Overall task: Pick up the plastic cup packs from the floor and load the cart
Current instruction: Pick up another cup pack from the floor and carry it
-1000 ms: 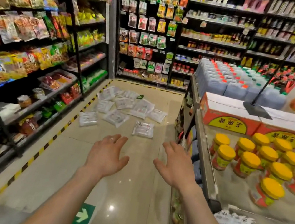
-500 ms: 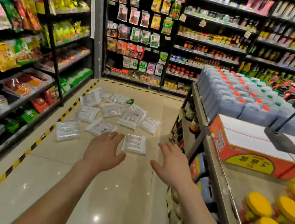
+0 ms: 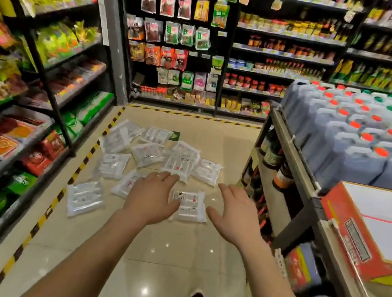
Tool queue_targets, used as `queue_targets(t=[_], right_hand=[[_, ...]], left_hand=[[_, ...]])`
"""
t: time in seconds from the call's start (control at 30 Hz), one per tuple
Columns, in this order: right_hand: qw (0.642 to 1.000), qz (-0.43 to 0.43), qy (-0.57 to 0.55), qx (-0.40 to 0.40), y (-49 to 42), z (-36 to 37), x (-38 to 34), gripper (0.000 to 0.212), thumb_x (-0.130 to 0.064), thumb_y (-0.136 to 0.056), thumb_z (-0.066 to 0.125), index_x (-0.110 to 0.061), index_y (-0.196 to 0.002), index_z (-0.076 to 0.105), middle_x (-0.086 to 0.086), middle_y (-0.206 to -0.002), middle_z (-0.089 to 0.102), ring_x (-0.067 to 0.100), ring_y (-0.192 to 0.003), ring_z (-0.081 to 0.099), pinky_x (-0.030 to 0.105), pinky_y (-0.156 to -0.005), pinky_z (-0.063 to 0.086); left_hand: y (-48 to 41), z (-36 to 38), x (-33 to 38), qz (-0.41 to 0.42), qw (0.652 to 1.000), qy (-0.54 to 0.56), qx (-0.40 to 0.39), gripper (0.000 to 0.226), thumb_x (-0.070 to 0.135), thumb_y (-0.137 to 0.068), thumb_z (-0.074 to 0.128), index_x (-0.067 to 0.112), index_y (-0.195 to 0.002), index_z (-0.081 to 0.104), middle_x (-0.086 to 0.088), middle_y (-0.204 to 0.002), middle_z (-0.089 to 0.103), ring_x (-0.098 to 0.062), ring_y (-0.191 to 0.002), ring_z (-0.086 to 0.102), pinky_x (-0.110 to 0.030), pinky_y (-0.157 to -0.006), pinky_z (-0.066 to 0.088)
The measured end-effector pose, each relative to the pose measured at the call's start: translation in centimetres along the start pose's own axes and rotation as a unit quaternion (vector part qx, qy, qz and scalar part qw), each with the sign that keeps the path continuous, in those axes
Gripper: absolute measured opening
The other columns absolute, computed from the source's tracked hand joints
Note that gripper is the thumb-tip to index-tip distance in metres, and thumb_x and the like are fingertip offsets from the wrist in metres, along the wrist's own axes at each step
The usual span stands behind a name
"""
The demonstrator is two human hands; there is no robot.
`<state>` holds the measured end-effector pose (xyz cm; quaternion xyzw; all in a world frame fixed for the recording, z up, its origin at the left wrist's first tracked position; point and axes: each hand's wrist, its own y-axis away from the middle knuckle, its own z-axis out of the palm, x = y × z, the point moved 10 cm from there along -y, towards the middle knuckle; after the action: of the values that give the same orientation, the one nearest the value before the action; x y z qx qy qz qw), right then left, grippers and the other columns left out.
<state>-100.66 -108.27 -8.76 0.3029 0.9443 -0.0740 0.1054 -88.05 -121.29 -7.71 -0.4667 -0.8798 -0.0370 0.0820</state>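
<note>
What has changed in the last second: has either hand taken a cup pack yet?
The person has walked forward: the scattered cup packs lie closer, and the left hand and right hand now frame the nearest pack. Nothing is gripped; both hands stay open and empty. The packs lie on the floor as before.

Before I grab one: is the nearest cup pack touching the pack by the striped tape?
Apart. The head view shows bare floor between the nearest cup pack and the pack by the striped tape.

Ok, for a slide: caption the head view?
Left hand and right hand, both open, reach toward cup packs scattered on the floor.
</note>
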Motion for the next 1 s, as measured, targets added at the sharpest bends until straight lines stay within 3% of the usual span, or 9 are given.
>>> queue_targets(t=[0.23, 0.4, 0.53, 0.73, 1.0], right_hand=[[0.998, 0.061, -0.022, -0.016, -15.4, 6.3, 5.4, 0.072, -0.054, -0.089, 0.048, -0.021, -0.149, 0.026, 0.007, -0.151, 0.033, 0.030, -0.141, 0.027, 0.045, -0.112, 0.028], [0.989, 0.122, -0.079, -0.029, -25.7, 9.5, 10.4, 0.076, -0.051, -0.090, 0.049, -0.023, -0.153, 0.017, 0.005, -0.157, 0.025, 0.026, -0.144, 0.021, 0.040, -0.116, 0.018], [0.979, 0.162, -0.114, -0.036, -31.4, 10.5, 14.6, 0.081, -0.048, -0.091, 0.051, -0.020, -0.154, 0.009, 0.006, -0.156, 0.025, 0.024, -0.143, 0.021, 0.041, -0.116, 0.022], [0.958, 0.241, -0.156, -0.029, -35.7, 13.9, 19.7, 0.082, -0.045, -0.092, 0.050, -0.022, -0.155, 0.002, 0.006, -0.158, 0.021, 0.023, -0.144, 0.020, 0.039, -0.116, 0.020], [0.896, 0.407, -0.172, -0.032, -39.9, 23.3, 23.0, 0.080, -0.048, -0.093, 0.045, -0.021, -0.155, 0.002, 0.009, -0.160, 0.016, 0.028, -0.146, 0.017, 0.041, -0.117, 0.018]], left_hand=[[-17.6, 4.0, -1.9, 0.030, 0.998, -0.032, -0.038, 0.070, 0.051, -0.088, 0.049, 0.027, -0.150, 0.028, 0.004, -0.155, 0.032, -0.021, -0.138, 0.034, -0.037, -0.107, 0.035], [-31.3, 6.9, -2.7, 0.047, 0.992, -0.054, -0.099, 0.078, 0.058, -0.078, 0.036, 0.026, -0.149, 0.028, -0.001, -0.154, 0.032, -0.024, -0.139, 0.032, -0.041, -0.109, 0.033], [-40.2, 8.7, -2.5, 0.070, 0.989, -0.070, -0.114, 0.070, 0.049, -0.089, 0.049, 0.025, -0.150, 0.027, -0.001, -0.155, 0.031, -0.024, -0.140, 0.031, -0.039, -0.108, 0.034], [-50.3, 13.1, -1.1, 0.128, 0.974, -0.089, -0.167, 0.070, 0.050, -0.089, 0.051, 0.025, -0.150, 0.028, -0.001, -0.155, 0.031, -0.024, -0.140, 0.032, -0.039, -0.107, 0.036], [-61.0, 22.0, -0.7, 0.273, 0.927, -0.127, -0.225, 0.089, 0.065, -0.072, 0.018, 0.022, -0.148, 0.033, -0.007, -0.151, 0.039, -0.028, -0.136, 0.038, -0.043, -0.104, 0.039]])
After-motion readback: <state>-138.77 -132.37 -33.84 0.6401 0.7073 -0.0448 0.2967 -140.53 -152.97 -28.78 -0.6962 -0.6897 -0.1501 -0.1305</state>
